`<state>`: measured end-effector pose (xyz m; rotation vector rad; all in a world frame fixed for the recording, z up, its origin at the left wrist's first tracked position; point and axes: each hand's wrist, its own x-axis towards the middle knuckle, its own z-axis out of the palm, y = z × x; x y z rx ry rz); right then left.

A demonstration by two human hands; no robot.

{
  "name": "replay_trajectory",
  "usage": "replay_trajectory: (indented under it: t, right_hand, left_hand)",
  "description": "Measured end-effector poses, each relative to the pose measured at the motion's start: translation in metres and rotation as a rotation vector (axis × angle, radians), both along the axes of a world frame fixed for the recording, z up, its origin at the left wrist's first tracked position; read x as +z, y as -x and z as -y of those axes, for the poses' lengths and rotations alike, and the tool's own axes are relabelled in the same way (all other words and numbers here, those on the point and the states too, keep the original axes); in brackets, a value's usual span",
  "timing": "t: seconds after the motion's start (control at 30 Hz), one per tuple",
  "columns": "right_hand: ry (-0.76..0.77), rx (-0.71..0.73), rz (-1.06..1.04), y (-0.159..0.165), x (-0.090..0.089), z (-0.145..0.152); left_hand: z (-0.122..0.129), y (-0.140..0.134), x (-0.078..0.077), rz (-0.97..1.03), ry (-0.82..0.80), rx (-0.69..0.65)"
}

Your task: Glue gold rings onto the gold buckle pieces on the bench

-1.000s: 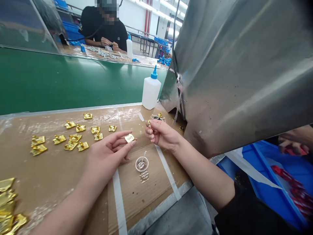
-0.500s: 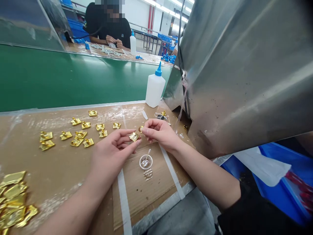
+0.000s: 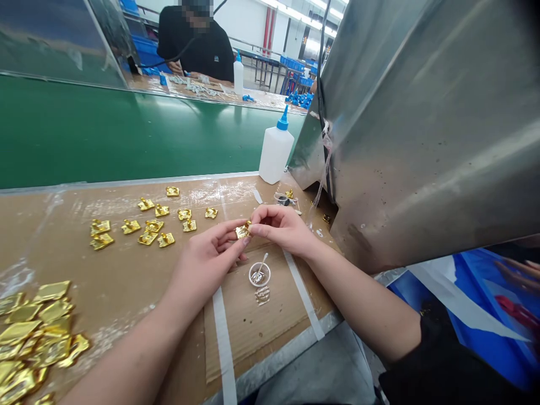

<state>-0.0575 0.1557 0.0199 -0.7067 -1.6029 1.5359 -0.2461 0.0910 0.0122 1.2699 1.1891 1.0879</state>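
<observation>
Between the thumb and fingers of my left hand (image 3: 210,251) is a small gold metal plate (image 3: 241,232). My right hand (image 3: 287,229) pinches a small gold ring (image 3: 248,224) against that plate, its fingertips hiding most of the ring. Below both hands stands a small clear cup (image 3: 250,277) with a cotton swab (image 3: 264,260) leaning in it. A glossy clear smear (image 3: 262,296) lies on the cardboard (image 3: 240,337) in front of the cup. Several gold plates with upright ring parts (image 3: 147,237) are spread to the left of my hands.
A heap of flat gold plates (image 3: 53,323) is at the near left. A white bottle with a blue nozzle (image 3: 276,154) stands at the back edge, before a green belt (image 3: 126,140). A large metal housing (image 3: 422,140) rises on the right. Across the belt sits a co-worker (image 3: 211,53).
My right hand has brought the ring leftward onto the plate in my left hand; a gap separated them before. The whole view has shifted slightly.
</observation>
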Motion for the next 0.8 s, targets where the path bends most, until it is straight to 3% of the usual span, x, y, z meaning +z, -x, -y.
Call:
replay_trajectory:
  t: [0.13,0.3,0.57,0.8]
  right_hand:
    - [-0.023,0.062,0.044,-0.003,0.003,0.000]
    - [0.037,0.188,0.025,-0.005,0.005,0.002]
    - [-0.009,0.178,0.055,-0.008,0.000,-0.002]
    - [-0.011,0.153,0.082,-0.008,-0.002,-0.001]
  left_hand:
    - [0.000,0.002,-0.004,-0.027,0.036,-0.068]
    - [0.001,0.002,0.002,-0.079,0.002,-0.154]
    - [0.001,0.004,0.004,-0.067,-0.013,-0.166]
    - [0.005,0.005,0.012,-0.213,-0.160,-0.121]
